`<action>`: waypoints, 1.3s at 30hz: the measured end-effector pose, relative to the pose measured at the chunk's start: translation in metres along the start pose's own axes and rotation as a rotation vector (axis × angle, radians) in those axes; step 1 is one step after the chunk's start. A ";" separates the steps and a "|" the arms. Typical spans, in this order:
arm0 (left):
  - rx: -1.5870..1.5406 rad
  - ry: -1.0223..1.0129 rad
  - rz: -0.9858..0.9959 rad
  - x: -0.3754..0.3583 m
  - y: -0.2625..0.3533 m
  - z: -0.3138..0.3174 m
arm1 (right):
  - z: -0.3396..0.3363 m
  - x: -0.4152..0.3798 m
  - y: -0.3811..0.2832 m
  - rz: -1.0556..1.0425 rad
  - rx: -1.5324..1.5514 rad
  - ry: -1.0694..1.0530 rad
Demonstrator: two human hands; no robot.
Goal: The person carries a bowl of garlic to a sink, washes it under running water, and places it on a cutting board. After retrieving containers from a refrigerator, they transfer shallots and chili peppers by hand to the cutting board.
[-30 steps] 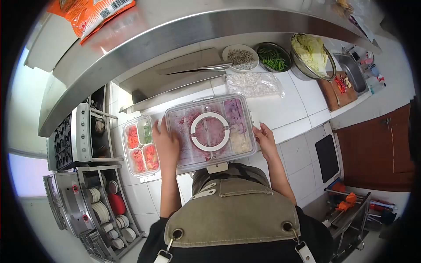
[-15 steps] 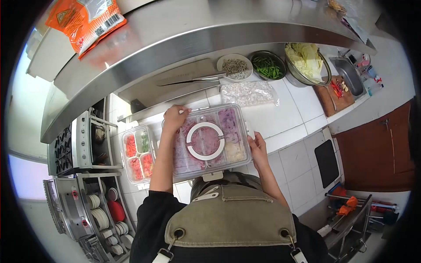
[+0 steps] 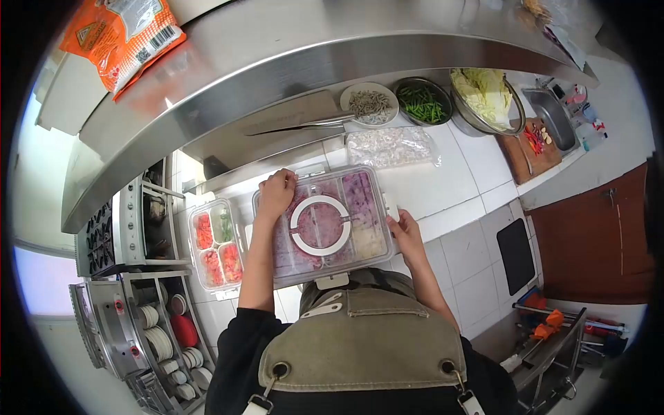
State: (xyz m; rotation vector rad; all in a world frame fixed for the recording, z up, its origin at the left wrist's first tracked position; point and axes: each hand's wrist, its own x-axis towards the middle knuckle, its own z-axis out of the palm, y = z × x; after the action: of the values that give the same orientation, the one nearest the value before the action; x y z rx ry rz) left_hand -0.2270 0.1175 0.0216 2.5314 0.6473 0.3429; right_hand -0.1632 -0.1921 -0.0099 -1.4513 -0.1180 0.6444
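On the white tiled surface (image 3: pixel 449 173), directly in front of the person, lies a clear lidded box (image 3: pixel 324 225) with divided compartments holding pink, purple and pale chopped food; a white ring handle (image 3: pixel 320 225) sits on the lid centre. Left hand (image 3: pixel 275 194) rests on the box's far left corner, fingers curled over the lid edge. Right hand (image 3: pixel 403 235) is against the box's right side, fingers pressed together on the wall near a side latch. Just left of the box, touching or nearly so, a smaller four-compartment box (image 3: pixel 214 243) with orange, red and green pieces. Farther back on the surface: clear bag (image 3: pixel 391 146) of white pieces, plate (image 3: pixel 370 104) of small grey fish, bowl of green beans (image 3: pixel 422 102), metal bowl of cabbage (image 3: pixel 487 93), cutting board (image 3: pixel 531 145) with red chillies. Steel shelf (image 3: pixel 277 62) overhead, orange packet (image 3: pixel 121 38) on it.
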 end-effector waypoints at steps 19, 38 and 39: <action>-0.061 0.356 0.196 -0.027 0.024 -0.038 | 0.020 -0.006 -0.001 -0.401 -0.230 0.149; -0.217 0.174 -0.470 -0.130 -0.012 -0.031 | 0.019 0.003 0.015 -0.387 -0.172 -0.006; -0.179 0.108 -0.506 -0.131 -0.014 -0.031 | 0.016 0.006 0.019 -0.350 -0.090 -0.052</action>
State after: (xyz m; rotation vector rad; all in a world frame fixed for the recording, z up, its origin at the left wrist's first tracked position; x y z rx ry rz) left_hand -0.3550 0.0746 0.0253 2.0986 1.2056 0.3367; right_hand -0.1718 -0.1751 -0.0268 -1.4551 -0.4359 0.3936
